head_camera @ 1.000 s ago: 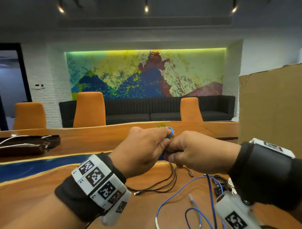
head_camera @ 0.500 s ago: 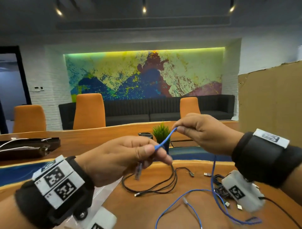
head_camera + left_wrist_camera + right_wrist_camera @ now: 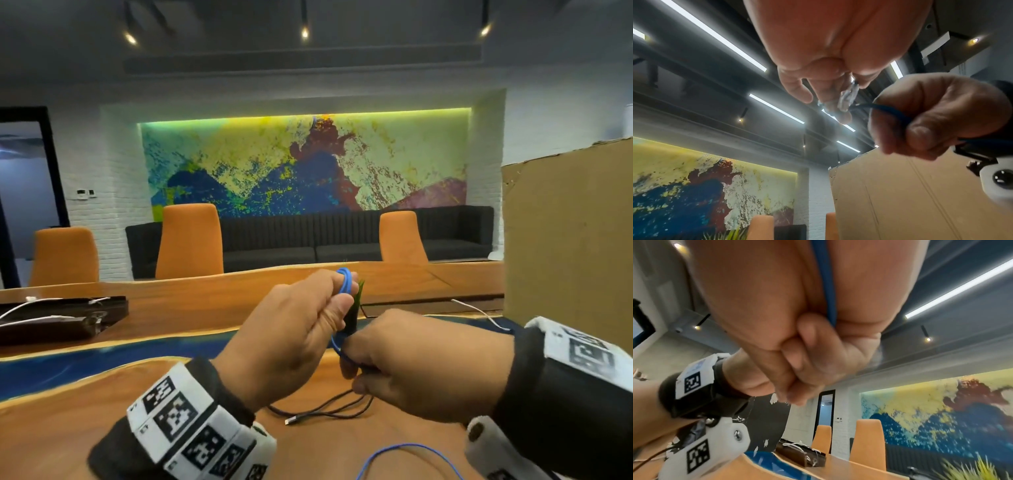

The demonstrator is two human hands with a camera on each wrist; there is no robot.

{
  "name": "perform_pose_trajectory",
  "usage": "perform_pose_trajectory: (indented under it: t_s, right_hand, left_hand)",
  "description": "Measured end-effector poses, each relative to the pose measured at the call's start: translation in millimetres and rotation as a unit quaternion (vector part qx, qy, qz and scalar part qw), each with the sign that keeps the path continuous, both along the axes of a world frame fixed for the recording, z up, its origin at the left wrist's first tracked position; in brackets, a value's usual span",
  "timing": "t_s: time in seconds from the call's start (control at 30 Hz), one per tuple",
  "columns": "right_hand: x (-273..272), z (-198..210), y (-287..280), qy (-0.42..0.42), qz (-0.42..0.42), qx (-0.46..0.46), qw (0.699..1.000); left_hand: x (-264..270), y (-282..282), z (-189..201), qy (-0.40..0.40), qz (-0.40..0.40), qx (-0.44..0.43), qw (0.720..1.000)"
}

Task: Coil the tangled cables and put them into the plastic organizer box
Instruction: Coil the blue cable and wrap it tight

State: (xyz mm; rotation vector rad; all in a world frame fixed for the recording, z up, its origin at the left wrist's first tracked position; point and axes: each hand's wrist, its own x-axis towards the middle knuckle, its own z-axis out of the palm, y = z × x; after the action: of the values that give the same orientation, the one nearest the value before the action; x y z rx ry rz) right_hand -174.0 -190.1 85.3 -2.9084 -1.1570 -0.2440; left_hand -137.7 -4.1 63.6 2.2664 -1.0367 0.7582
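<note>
The left hand (image 3: 301, 339) pinches a small loop of the blue cable (image 3: 343, 279) up high. The right hand (image 3: 411, 363), just below and right, grips the cable's loose part, which hangs toward the near tabletop (image 3: 68, 428).

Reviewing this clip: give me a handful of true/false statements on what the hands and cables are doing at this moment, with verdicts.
1. The left hand holds a small loop of the thin blue cable above its fingertips. True.
2. The right hand is open and rests flat on the wooden table. False: its fingers are curled round the blue cable, raised off the table.
3. A thin black cable lies loose on the table below the hands. True.
4. The black cable is held in the left hand. False: neither hand touches it.
5. A brown cardboard panel stands at the right. True.
</note>
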Motion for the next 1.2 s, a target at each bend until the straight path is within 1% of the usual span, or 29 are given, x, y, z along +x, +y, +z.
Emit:
perform_pose_trajectory:
  t_s: [0.07, 0.17, 0.27, 0.33, 0.37, 0.4, 0.43, 0.5, 0.53, 0.57, 0.6, 0.63, 0.67, 0.7, 0.73, 0.77, 0.8, 0.83, 0.87, 0.9, 0.97, 1.0, 1.03, 1.1, 1.17, 1.2]
  right_hand:
    - [-2.5, 3.7, -3.1, -0.049, 0.022, 0.011, 0.999]
    - [2.3, 17.8, -11.1, -0.136, 0.032, 0.035, 0.990]
    - [10.6, 30.1, -20.6, -0.235, 0.063, 0.063, 0.968]
    - [17.9, 31.8, -25.6, -0.306, 0.071, 0.053, 0.948]
    - [23.1, 31.6, -29.7, -0.334, 0.066, 0.055, 0.939]
    - [27.5, 32.4, -33.4, -0.351, 0.060, 0.064, 0.932]
    - [32.3, 32.6, -37.3, -0.355, 0.047, 0.082, 0.930]
    - [42.9, 28.0, -40.5, -0.339, 0.011, 0.145, 0.930]
    - [46.6, 20.9, -38.1, -0.306, -0.015, 0.179, 0.935]
    - [48.1, 12.5, -34.5, -0.242, -0.046, 0.200, 0.948]
    - [46.9, 2.4, -28.7, -0.151, -0.072, 0.208, 0.964]
    - [40.5, -7.9, -20.2, -0.039, -0.092, 0.212, 0.972]
    - [30.6, -16.9, -10.3, 0.071, -0.099, 0.217, 0.969]
    - [19.9, -22.1, -1.4, 0.153, -0.103, 0.208, 0.961]
    - [10.9, -23.2, 4.0, 0.205, -0.103, 0.186, 0.955]
    - [3.1, -20.9, 7.4, 0.233, -0.096, 0.151, 0.956]
    - [-2.5, -16.1, 8.8, 0.245, -0.084, 0.108, 0.960]
    - [-8.2, -10.2, 8.6, 0.233, -0.068, 0.069, 0.968]
    - [-12.3, -5.1, 6.7, 0.200, -0.056, 0.040, 0.977]
    - [-15.6, 0.2, 3.7, 0.153, -0.046, 0.023, 0.987]
    - [-18.5, 10.6, -4.9, 0.049, -0.047, 0.016, 0.998]
    - [-17.9, 16.3, -9.6, 0.008, -0.052, 0.032, 0.998]
    - [-16.6, 21.8, -13.9, -0.015, -0.055, 0.064, 0.996]
    - [-11.5, 29.8, -19.6, -0.022, -0.037, 0.166, 0.985]
    - [-4.4, 29.9, -19.3, -0.018, 0.002, 0.274, 0.962]
    - [-0.8, 28.4, -17.4, -0.012, 0.016, 0.320, 0.947]
  left_hand:
    - [2.5, 1.2, -0.9, -0.010, 0.004, 0.021, 1.000]
    - [2.8, 3.7, -0.8, 0.028, -0.023, 0.017, 0.999]
    - [-2.5, 5.2, 7.6, 0.128, -0.084, -0.016, 0.988]
    - [-6.4, 7.3, 13.4, 0.195, -0.119, -0.023, 0.973]
    - [-8.1, 8.2, 14.6, 0.229, -0.147, -0.035, 0.962]
    - [-10.5, 8.8, 14.6, 0.268, -0.181, -0.060, 0.944]
    - [-14.3, 7.9, 15.1, 0.312, -0.218, -0.101, 0.919]
    - [-21.1, 4.1, 17.1, 0.386, -0.291, -0.210, 0.850]
    - [-23.9, 1.8, 18.9, 0.412, -0.321, -0.268, 0.810]
    - [-26.3, -0.6, 21.7, 0.427, -0.343, -0.317, 0.775]
    - [-27.8, -2.8, 24.9, 0.431, -0.352, -0.352, 0.752]
    - [-28.0, -4.9, 27.8, 0.423, -0.348, -0.367, 0.752]
    - [-27.1, -7.1, 29.1, 0.399, -0.324, -0.362, 0.778]
    - [-24.6, -8.2, 28.0, 0.353, -0.277, -0.329, 0.831]
    - [-20.6, -8.3, 24.7, 0.283, -0.212, -0.268, 0.896]
    - [-17.0, -8.0, 20.2, 0.204, -0.147, -0.187, 0.950]
    - [-12.1, -6.5, 14.8, 0.139, -0.093, -0.103, 0.981]
    - [-7.5, -4.1, 9.2, 0.090, -0.048, -0.030, 0.994]
    - [-3.1, -1.0, 4.6, 0.054, -0.012, 0.025, 0.998]
    - [0.3, 2.6, 1.6, 0.038, 0.011, 0.060, 0.997]
    - [3.1, 9.9, -0.4, 0.063, 0.018, 0.081, 0.995]
    - [3.7, 13.7, -0.4, 0.093, 0.003, 0.069, 0.993]
    - [3.4, 16.8, 0.2, 0.130, -0.020, 0.041, 0.990]
    - [2.0, 20.1, 1.8, 0.201, -0.077, -0.032, 0.976]
    - [-1.2, 19.5, 2.4, 0.265, -0.139, -0.104, 0.948]
    - [-3.5, 17.9, 2.2, 0.299, -0.173, -0.148, 0.927]
